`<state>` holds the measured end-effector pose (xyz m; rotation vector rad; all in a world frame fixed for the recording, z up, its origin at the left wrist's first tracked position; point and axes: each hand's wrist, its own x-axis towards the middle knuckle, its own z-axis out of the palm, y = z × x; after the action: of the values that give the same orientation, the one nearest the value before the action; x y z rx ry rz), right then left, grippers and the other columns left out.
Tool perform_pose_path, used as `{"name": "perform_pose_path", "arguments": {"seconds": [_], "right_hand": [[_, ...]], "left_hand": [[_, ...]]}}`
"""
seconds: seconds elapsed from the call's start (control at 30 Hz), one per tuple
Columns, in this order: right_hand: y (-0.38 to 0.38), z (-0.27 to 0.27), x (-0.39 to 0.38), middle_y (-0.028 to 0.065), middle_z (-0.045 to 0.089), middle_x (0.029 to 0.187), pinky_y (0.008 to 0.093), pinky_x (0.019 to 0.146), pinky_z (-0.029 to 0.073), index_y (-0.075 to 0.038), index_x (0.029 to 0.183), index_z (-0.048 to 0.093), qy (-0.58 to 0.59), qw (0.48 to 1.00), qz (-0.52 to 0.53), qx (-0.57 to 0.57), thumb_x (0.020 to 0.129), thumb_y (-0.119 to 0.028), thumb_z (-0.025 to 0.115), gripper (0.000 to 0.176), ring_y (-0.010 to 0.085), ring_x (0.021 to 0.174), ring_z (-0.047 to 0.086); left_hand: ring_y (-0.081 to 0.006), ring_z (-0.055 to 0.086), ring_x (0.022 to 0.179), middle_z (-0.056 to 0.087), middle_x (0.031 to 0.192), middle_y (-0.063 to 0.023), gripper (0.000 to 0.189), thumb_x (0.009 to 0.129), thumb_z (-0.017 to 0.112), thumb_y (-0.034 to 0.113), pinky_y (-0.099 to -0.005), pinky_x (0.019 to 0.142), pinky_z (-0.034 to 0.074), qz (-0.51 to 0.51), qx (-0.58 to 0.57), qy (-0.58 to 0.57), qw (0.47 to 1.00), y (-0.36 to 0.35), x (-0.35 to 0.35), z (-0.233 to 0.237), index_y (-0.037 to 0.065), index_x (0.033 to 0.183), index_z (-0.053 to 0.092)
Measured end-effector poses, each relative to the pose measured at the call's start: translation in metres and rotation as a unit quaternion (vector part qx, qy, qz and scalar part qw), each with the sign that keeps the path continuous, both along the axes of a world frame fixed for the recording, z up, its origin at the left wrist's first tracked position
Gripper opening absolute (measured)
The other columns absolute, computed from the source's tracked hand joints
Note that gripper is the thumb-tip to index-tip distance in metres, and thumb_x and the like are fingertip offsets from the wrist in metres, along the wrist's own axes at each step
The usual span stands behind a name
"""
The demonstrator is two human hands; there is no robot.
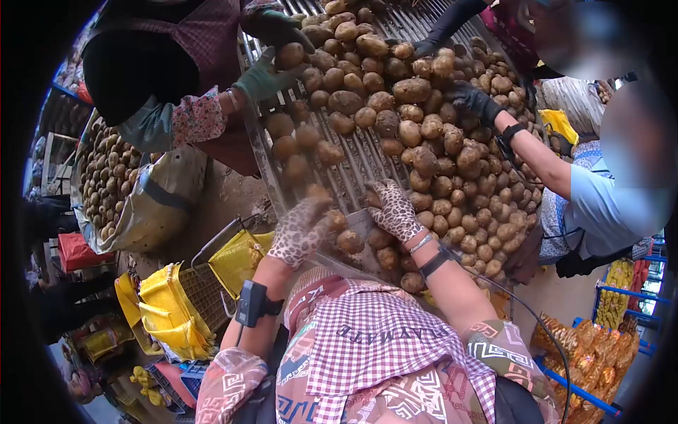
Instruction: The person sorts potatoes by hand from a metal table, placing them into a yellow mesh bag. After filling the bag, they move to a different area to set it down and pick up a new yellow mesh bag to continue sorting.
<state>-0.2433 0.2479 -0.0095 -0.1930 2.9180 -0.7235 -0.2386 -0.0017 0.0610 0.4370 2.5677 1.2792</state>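
Note:
Brown potatoes (452, 166) lie heaped over a slatted metal conveyor (357, 159), densest on its right side. My left hand (300, 232), in a spotted glove, is at the conveyor's lower left beside a few potatoes; motion blurs its fingers, and whether it holds one is unclear. The same kind of glove covers my right hand (397, 210), which rests at the heap's lower edge with fingers spread, palm down, above a small metal plate (360, 225). Several loose potatoes lie between my two hands and below them.
Co-workers' gloved hands (272, 79) reach in from the upper left, and dark-gloved ones (477, 102) from the right. An open sack of potatoes (166, 201) stands left. Yellow mesh bags (176, 304) hang at lower left. Filled orange net bags (593, 360) are at lower right.

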Motion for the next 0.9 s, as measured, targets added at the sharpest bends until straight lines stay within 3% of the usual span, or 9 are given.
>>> {"name": "perform_pose_path", "arguments": {"seconds": [0.07,0.13,0.23,0.43,0.5,0.53,0.7,0.8,0.9], "right_hand": [[0.01,0.018,0.005,0.0173,0.053,0.128,0.0457,0.097,0.047,-0.011,0.131,0.049,-0.135,0.942,-0.086,-0.294,0.081,-0.021,0.069,0.055,0.0338,0.117,0.054],[0.03,0.037,0.025,0.0123,0.055,0.125,0.0456,0.087,0.054,-0.012,0.13,0.048,-0.281,0.667,-0.135,-0.676,0.084,-0.025,0.069,0.052,0.0277,0.108,0.06],[0.045,0.043,0.061,0.0122,0.058,0.118,0.0432,0.088,0.053,-0.007,0.126,0.05,-0.284,0.474,-0.238,-0.799,0.087,-0.033,0.067,0.05,0.0269,0.103,0.061],[0.079,0.02,0.084,0.0125,0.065,0.099,0.0332,0.083,0.054,-0.002,0.103,0.063,-0.111,0.551,-0.374,-0.738,0.097,-0.023,0.05,0.025,0.0206,0.094,0.062],[0.092,0.02,0.08,0.0079,0.065,0.095,0.0274,0.078,0.053,-0.002,0.102,0.063,0.005,0.826,-0.37,-0.426,0.096,-0.016,0.053,0.018,0.0162,0.089,0.062],[0.091,0.032,0.075,0.004,0.064,0.096,0.0238,0.077,0.051,-0.002,0.107,0.063,-0.026,0.721,-0.421,-0.55,0.094,-0.012,0.057,0.017,0.012,0.087,0.061],[0.096,0.059,0.064,0.0042,0.063,0.106,0.0268,0.09,0.046,-0.001,0.115,0.06,-0.017,0.737,-0.401,-0.544,0.096,-0.018,0.053,0.026,0.0118,0.1,0.057],[0.091,0.061,0.062,0.0084,0.056,0.123,0.0277,0.101,0.039,0.0,0.129,0.052,-0.043,0.722,-0.35,-0.595,0.094,-0.021,0.06,0.042,0.0147,0.117,0.049],[0.069,0.073,0.058,0.0105,0.049,0.134,0.03,0.105,0.036,0.0,0.138,0.042,-0.071,0.784,-0.318,-0.528,0.093,-0.024,0.06,0.054,0.0162,0.124,0.043]], "left_hand": [[-0.0308,0.054,0.117,0.058,0.125,-0.0159,0.037,0.088,0.06,0.02,-0.0398,0.101,0.042,-0.032,0.01,0.023,0.999,0.024,-0.025,0.01,0.006,0.122,0.058],[-0.0302,0.051,0.121,0.055,0.127,-0.0168,0.042,0.084,0.064,0.012,-0.0387,0.104,0.04,-0.076,0.044,0.047,0.995,0.049,-0.046,0.01,0.006,0.125,0.056],[-0.033,0.047,0.126,0.052,0.132,-0.0173,0.049,0.082,0.065,0.011,-0.0404,0.107,0.037,-0.159,-0.008,0.17,0.972,0.095,-0.068,0.008,0.007,0.129,0.053],[-0.035,0.037,0.133,0.04,0.144,-0.0145,0.081,0.072,0.075,0.029,-0.0478,0.11,0.029,-0.223,-0.191,0.215,0.931,0.181,-0.086,-0.037,0.013,0.142,0.038],[-0.0347,0.037,0.133,0.04,0.144,-0.0137,0.081,0.072,0.075,0.029,-0.048,0.109,0.03,-0.198,-0.189,0.184,0.944,0.202,-0.086,-0.044,0.013,0.142,0.038],[-0.0348,0.043,0.128,0.045,0.139,-0.0148,0.078,0.071,0.076,0.028,-0.048,0.106,0.034,-0.204,-0.186,0.169,0.946,0.21,-0.089,-0.037,0.012,0.139,0.041],[-0.0312,0.053,0.118,0.055,0.128,-0.0143,0.067,0.074,0.077,0.03,-0.0419,0.1,0.042,-0.178,-0.075,0.072,0.978,0.216,-0.093,-0.036,0.009,0.131,0.051],[-0.02,0.048,0.125,0.056,0.13,-0.0102,0.067,0.076,0.078,0.021,-0.0343,0.101,0.043,-0.176,0.346,-0.214,0.896,0.193,-0.073,-0.024,0.005,0.134,0.047],[-0.0206,0.048,0.125,0.051,0.135,-0.0127,0.07,0.076,0.078,0.02,-0.0351,0.103,0.041,-0.189,0.248,-0.151,0.938,0.166,-0.056,-0.007,0.004,0.135,0.045]]}}
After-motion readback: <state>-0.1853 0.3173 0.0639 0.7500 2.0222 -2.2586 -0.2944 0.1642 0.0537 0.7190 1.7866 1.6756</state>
